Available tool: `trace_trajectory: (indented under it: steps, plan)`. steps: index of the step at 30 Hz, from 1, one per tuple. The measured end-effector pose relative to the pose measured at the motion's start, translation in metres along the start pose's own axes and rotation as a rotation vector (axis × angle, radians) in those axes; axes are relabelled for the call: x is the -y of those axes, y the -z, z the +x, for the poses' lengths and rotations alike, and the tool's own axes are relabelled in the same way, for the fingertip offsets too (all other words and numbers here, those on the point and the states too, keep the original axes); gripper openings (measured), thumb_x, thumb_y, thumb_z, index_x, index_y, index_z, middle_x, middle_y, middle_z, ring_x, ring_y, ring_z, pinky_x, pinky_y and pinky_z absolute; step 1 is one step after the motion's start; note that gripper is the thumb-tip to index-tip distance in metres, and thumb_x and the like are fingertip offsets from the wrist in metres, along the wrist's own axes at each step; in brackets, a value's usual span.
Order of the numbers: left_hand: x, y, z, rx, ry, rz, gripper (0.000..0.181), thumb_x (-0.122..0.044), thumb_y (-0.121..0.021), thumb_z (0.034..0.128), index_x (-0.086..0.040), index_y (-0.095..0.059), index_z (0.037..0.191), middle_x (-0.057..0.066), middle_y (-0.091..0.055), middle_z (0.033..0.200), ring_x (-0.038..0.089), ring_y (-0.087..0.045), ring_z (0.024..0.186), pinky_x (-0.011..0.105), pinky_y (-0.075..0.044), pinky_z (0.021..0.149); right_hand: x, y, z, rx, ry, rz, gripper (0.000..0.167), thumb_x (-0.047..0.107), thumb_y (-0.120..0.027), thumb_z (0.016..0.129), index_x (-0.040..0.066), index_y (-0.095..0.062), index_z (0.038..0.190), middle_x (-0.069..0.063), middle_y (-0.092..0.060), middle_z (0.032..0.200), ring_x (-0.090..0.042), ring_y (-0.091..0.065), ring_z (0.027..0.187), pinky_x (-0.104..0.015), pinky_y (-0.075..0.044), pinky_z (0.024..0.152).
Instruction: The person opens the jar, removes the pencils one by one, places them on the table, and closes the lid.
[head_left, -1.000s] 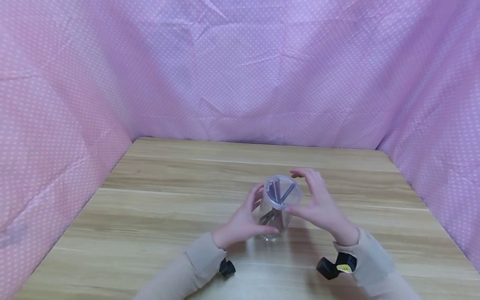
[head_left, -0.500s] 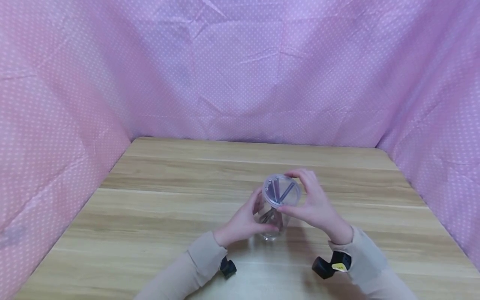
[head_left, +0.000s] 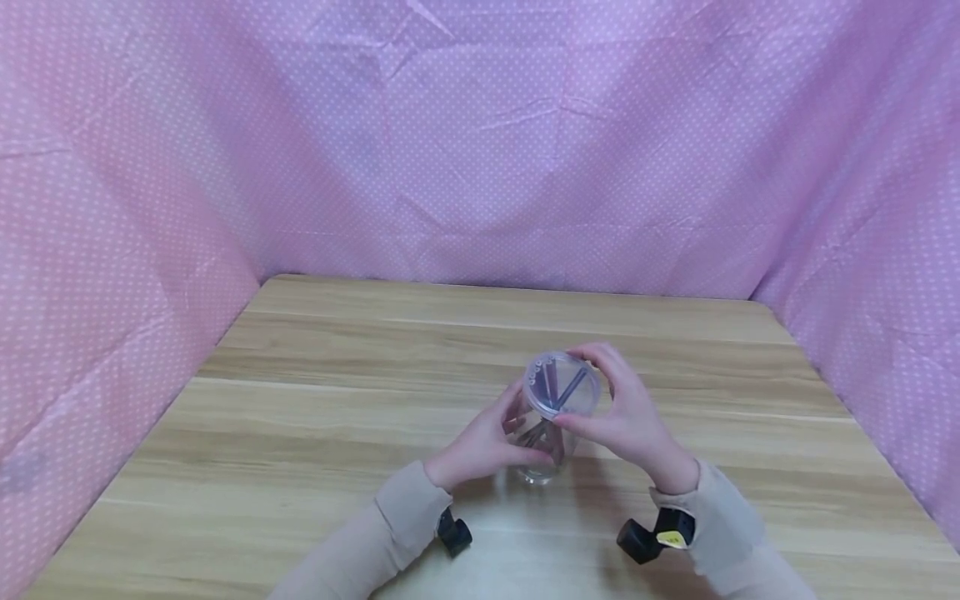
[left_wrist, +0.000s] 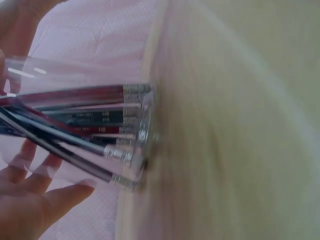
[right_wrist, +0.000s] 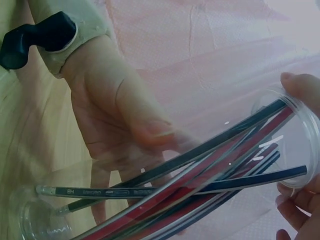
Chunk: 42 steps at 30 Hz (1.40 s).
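Note:
A clear jar (head_left: 536, 477) is between both hands in the head view, its transparent lid (head_left: 578, 398) on top. Inside, several dark and red pencils (left_wrist: 100, 117) lie crosswise, their silver eraser ends at the jar's base. My left hand (head_left: 480, 446) grips the jar's body from the left, thumb across the near side. My right hand (head_left: 633, 421) holds the lid's rim, thumb on the near edge and fingers on the far edge. In the right wrist view, part of the left hand (right_wrist: 115, 100) shows through the clear wall. Whether the base touches the table is hard to tell.
The jar is over a wood-grain table (head_left: 337, 350). Pink dotted cloth (head_left: 480, 167) hangs behind the table and along both sides. Black wrist cameras (head_left: 454, 534) sit below both sleeves.
My right hand has moved a little left and closed onto the lid's rim; a second ago its fingers were apart from the far edge. The left hand keeps its grip on the jar.

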<state>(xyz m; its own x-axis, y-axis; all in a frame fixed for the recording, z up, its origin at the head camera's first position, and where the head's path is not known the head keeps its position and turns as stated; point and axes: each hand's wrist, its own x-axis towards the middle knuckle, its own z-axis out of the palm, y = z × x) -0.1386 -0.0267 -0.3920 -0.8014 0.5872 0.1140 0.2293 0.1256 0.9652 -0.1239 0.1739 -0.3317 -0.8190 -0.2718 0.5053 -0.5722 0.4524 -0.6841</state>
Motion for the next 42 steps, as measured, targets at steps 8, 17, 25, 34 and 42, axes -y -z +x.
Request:
trace_trajectory:
  steps: [8,17,25,34,42]
  plan:
    - [0.002,0.005,0.001,0.027,0.011,0.035,0.101,-0.015,-0.082,0.0718,-0.036,-0.02,0.149,0.0,-0.047,0.143,0.027,-0.046,0.13,0.046,-0.04,0.107,-0.006,0.002,0.003,0.061,0.06,0.103,0.07,-0.004,-0.082,0.06,-0.004,-0.053,0.124,-0.016,-0.056,0.118,0.0,-0.046,0.113,-0.011,-0.034,0.101]
    - [0.0,0.007,0.0,0.033,0.024,0.039,0.101,-0.015,-0.082,0.0712,-0.038,-0.021,0.148,-0.003,-0.047,0.143,0.024,-0.045,0.131,0.042,-0.04,0.107,-0.014,0.005,0.01,0.156,0.129,0.245,0.072,-0.007,-0.078,0.063,-0.005,-0.049,0.128,-0.008,-0.052,0.12,-0.007,-0.048,0.109,-0.016,-0.041,0.094]
    - [0.003,0.008,0.002,0.046,0.018,0.035,0.101,-0.013,-0.082,0.0721,-0.036,-0.021,0.149,-0.004,-0.045,0.145,0.023,-0.044,0.132,0.04,-0.04,0.108,-0.027,0.01,0.022,0.36,0.21,0.48,0.07,0.017,-0.076,0.079,-0.011,-0.041,0.133,-0.004,-0.048,0.123,-0.01,-0.048,0.113,-0.021,-0.045,0.095]
    - [0.004,0.008,0.003,0.057,-0.007,0.028,0.1,-0.014,-0.081,0.0733,-0.034,-0.02,0.15,-0.002,-0.041,0.148,0.025,-0.042,0.133,0.04,-0.04,0.108,-0.037,0.018,0.032,0.531,0.186,0.535,0.077,0.034,-0.072,0.083,-0.002,-0.037,0.141,0.001,-0.045,0.132,-0.012,-0.044,0.12,-0.025,-0.04,0.101]
    - [0.005,0.007,0.003,0.059,0.005,0.025,0.1,-0.013,-0.081,0.0729,-0.033,-0.021,0.15,-0.003,-0.04,0.149,0.025,-0.042,0.133,0.039,-0.041,0.107,-0.042,0.027,0.032,0.567,0.175,0.542,0.079,0.037,-0.07,0.084,0.005,-0.032,0.146,0.005,-0.044,0.143,-0.008,-0.042,0.127,-0.022,-0.031,0.109]
